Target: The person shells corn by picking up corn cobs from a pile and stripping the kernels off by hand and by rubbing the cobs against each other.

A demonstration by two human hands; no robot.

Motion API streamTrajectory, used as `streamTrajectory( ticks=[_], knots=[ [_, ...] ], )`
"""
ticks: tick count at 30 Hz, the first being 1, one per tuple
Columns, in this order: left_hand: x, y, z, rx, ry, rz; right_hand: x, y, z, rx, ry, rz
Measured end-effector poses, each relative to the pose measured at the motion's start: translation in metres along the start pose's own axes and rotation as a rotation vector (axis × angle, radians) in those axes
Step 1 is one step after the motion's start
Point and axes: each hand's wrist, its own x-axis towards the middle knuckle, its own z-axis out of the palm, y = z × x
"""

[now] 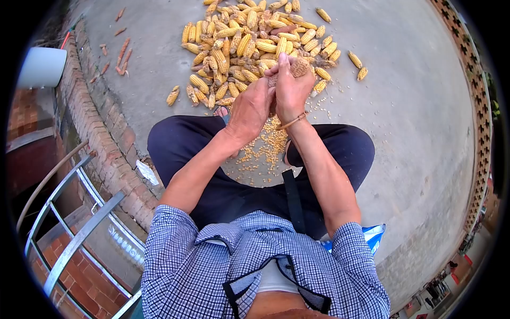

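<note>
My right hand (pixel 295 90) is closed around a corn cob (pixel 300 66) whose bare, brownish end sticks out past the fingers. Pressed up against it, my left hand (pixel 248 109) has its fingers wrapped in toward the cob. A reddish-brown piece of cob (pixel 272 81) shows between the two hands; whether it belongs to the same cob I cannot tell. Loose yellow kernels (pixel 271 142) lie scattered on the ground below, between my feet. Just beyond my hands is a large heap of yellow ears of corn (pixel 239 48).
Several stripped reddish cobs (pixel 123 56) lie on the concrete floor (pixel 414 122) at the left. A brick edging (pixel 101 127), a metal rail frame (pixel 79 234) and a pale bucket-like container (pixel 42 67) stand farther left. A blue and white bag (pixel 374 237) is beside my right side.
</note>
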Motion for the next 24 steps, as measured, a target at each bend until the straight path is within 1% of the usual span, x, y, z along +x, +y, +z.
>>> streamTrajectory(
  ticks=[1,2,4,7,8,11,12,14,15,16,18,19,21,24],
  knots=[
    [-0.002,-0.002,0.001,0.007,0.023,0.031,0.002,0.000,0.000,-0.019,-0.001,0.003],
    [-0.003,-0.004,0.002,-0.139,0.015,-0.034,0.005,0.002,0.002,0.008,0.021,-0.039],
    [-0.003,-0.003,0.002,-0.434,-0.008,-0.163,0.003,0.001,0.004,-0.001,-0.010,-0.061],
    [-0.006,-0.003,-0.006,-0.764,-0.111,-0.309,0.003,0.004,0.006,0.000,-0.034,-0.115],
    [-0.007,-0.001,-0.012,-0.940,-0.164,-0.418,0.003,0.003,0.006,0.016,-0.045,-0.122],
    [-0.006,0.002,-0.036,-1.201,-0.418,-0.543,0.008,0.003,-0.002,-0.005,-0.137,-0.162],
    [-0.005,0.000,-0.039,-1.281,-0.448,-0.561,0.011,0.002,-0.004,-0.022,-0.179,-0.179],
    [-0.001,-0.004,-0.043,-1.439,-0.510,-0.594,0.016,-0.004,-0.009,0.078,-0.290,0.038],
    [-0.001,-0.002,-0.044,-1.381,-0.473,-0.590,0.017,-0.007,-0.011,0.129,-0.345,0.146],
    [-0.002,0.002,-0.046,-1.320,-0.434,-0.585,0.017,-0.008,-0.012,0.167,-0.395,0.151],
    [-0.003,0.009,-0.053,-1.501,-0.447,-0.601,0.014,-0.010,-0.008,0.306,-0.389,0.169],
    [-0.001,0.007,-0.054,-1.514,-0.453,-0.595,0.014,-0.011,-0.008,0.372,-0.382,0.178],
    [0.002,0.001,-0.055,-1.539,-0.464,-0.582,0.014,-0.013,-0.013,0.343,-0.408,0.176],
    [0.002,0.002,-0.061,-1.509,-0.422,-0.579,0.012,-0.016,-0.017,0.321,-0.442,0.158]
  ],
)
